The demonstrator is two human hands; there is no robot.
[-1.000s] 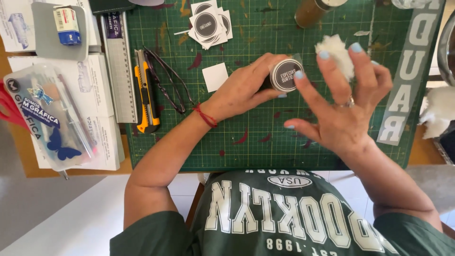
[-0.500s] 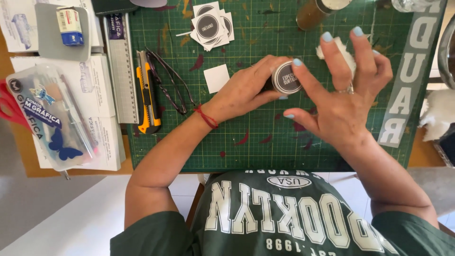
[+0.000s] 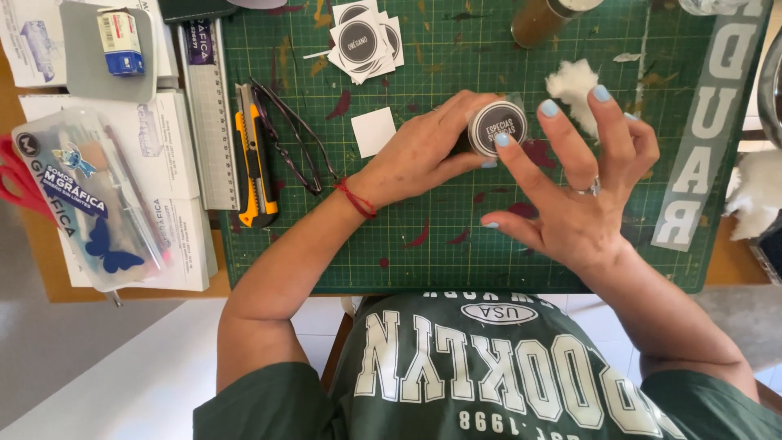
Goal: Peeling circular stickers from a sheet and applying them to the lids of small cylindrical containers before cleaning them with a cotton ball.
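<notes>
My left hand is wrapped around a small jar whose lid bears a round dark label, holding it on the green cutting mat. My right hand is spread wide, its index fingertip pressing on the edge of the label while the other fingers stay lifted. A wad of white cotton lies on the mat just behind my right hand's fingertips. A blank white square of paper rests left of my left hand.
A pile of cut-out round dark labels sits at the mat's far edge, a brown glass jar beside it. A yellow utility knife, glasses, a metal ruler and a clear pencil pouch lie left. White letter stencils are at right.
My right hand let the cotton wad drop to the mat and shifted its index finger along the label. The jar and left hand stayed nearly still.
</notes>
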